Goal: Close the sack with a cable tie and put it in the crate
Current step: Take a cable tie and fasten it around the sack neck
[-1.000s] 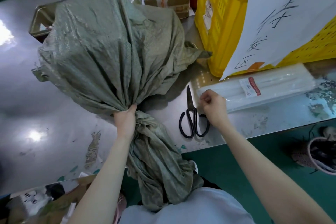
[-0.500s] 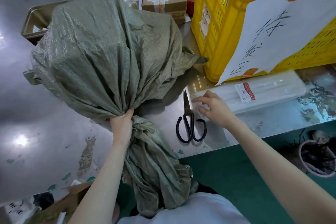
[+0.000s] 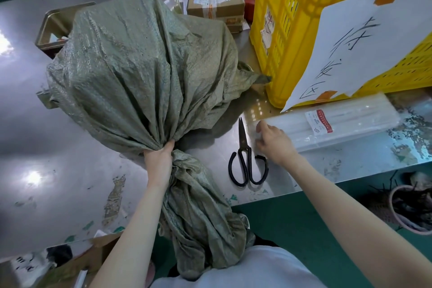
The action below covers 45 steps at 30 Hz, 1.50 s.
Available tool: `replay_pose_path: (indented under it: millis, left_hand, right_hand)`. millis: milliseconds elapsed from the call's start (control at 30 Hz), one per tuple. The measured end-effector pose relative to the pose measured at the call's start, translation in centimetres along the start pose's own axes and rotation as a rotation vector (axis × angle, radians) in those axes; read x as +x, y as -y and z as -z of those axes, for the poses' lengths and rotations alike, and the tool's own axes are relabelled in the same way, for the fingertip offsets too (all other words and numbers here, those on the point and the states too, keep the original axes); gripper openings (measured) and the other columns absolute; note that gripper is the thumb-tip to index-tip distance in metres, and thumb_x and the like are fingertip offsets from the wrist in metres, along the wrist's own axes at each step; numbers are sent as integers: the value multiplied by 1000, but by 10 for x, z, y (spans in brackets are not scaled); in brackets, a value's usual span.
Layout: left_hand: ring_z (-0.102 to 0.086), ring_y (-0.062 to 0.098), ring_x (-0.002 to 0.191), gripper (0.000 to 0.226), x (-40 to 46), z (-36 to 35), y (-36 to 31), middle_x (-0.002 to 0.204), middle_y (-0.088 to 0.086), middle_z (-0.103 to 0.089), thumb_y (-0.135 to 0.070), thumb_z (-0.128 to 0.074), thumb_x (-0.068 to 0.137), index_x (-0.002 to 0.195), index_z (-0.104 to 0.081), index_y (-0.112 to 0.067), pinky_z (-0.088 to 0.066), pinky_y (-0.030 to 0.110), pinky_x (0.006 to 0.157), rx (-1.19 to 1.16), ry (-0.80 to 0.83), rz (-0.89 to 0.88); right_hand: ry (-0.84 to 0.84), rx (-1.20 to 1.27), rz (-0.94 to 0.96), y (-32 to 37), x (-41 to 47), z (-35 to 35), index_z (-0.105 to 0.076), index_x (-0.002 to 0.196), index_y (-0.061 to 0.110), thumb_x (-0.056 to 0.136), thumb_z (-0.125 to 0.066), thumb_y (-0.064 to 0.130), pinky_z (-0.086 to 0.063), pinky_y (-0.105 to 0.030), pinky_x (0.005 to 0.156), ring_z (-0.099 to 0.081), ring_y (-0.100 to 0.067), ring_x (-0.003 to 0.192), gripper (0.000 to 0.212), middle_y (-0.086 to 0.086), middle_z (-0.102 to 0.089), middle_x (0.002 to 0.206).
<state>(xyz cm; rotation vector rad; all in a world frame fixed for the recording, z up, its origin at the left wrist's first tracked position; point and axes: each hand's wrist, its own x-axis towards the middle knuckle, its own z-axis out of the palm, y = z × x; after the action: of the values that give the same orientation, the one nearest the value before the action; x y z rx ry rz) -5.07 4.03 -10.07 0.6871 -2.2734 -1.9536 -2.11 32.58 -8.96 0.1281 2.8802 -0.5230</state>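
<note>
A bulging grey-green woven plastic sack (image 3: 145, 72) lies on the shiny metal worktable (image 3: 58, 170), its gathered neck pointing toward the person. The left hand (image 3: 159, 159) grips that bunched neck, fingers curled tight round the fabric; the loose mouth of the sack hangs over the table's near edge below the fist. To the right stands a yellow perforated plastic crate (image 3: 292, 18), a corner of the sack touching its base, with a white paper sheet bearing handwritten characters (image 3: 364, 44) taped to its side. Just in front of the crate lies a clear plastic packet of pale cable ties (image 3: 339, 121). The right hand (image 3: 273, 140) rests at the packet's near end, fingers bent against the wrapping; whether they pinch anything cannot be told. Black-handled scissors (image 3: 245, 159) lie shut between the two hands.
</note>
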Motion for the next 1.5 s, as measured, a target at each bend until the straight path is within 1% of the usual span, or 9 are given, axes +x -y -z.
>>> replay_pose_path:
  millis: [200,400,533,633,767,900,1067,1233,1500]
  left_hand:
    - [-54,15,120,52,-1,1,-2,130,-3,-57,-16,-70,84,131,-51,-7,-37,32,109,-15,-4,13]
    - [-57,13,116,52,2,3,1,127,-5,-59,-23,-71,81,129,-54,-10,-40,30,105,-16,33,41]
    - [-57,10,116,53,2,3,0,126,-8,-60,-24,-71,80,129,-55,-11,-40,29,104,-28,47,27]
    - [-57,12,114,48,2,2,0,124,-7,-60,-19,-69,83,128,-55,-10,-40,28,103,-35,31,32]
    - [-57,12,115,48,1,4,1,125,-6,-61,-21,-70,84,128,-57,-10,-40,29,104,-31,40,41]
    - [-58,14,116,49,2,4,1,126,-5,-61,-21,-70,83,128,-56,-9,-40,31,105,-31,34,56]
    - [-56,17,117,46,-3,3,-3,126,-2,-60,-15,-69,84,127,-54,-7,-40,33,106,-31,21,45]
    - [-58,14,116,55,-4,4,-4,125,-4,-61,-23,-71,77,128,-56,-7,-40,31,106,-30,45,61]
    - [-57,13,115,49,-7,3,-8,126,-4,-60,-16,-69,83,129,-55,-7,-40,26,103,-36,39,56]
  right_hand:
    - [-57,-31,64,-1,1,-13,-43,110,4,89,-46,6,-40,-39,66,-57,-39,86,21,-20,-62,97]
    - [-120,296,95,-21,-4,7,-50,98,14,87,-51,2,-41,-36,62,-51,-25,68,16,-6,-56,76]
    - [-150,-60,152,-28,-5,11,-60,90,6,91,-54,8,-44,-38,52,-52,-35,62,6,-15,-47,85]
    - [-89,-308,151,-23,-6,11,-63,75,3,73,-69,-4,-42,-34,46,-52,-32,53,10,-16,-48,79]
    - [-88,-438,69,-15,-3,14,-67,93,8,89,-50,19,-43,-37,76,-61,-31,86,20,-11,-55,100]
    - [-65,-422,11,-17,1,9,-61,108,14,94,-46,30,-41,-40,84,-56,-28,104,27,-8,-52,113]
    - [-88,-329,-70,-31,5,11,-64,101,15,94,-48,18,-39,-40,82,-56,-29,96,18,-8,-52,101]
    - [-349,-372,-78,-51,-6,3,-70,74,2,72,-70,-3,-38,-41,67,-54,-35,73,6,-15,-56,81]
    - [-520,-331,93,-35,-5,-8,-73,81,6,73,-75,6,-37,-44,75,-54,-36,87,8,-12,-61,95]
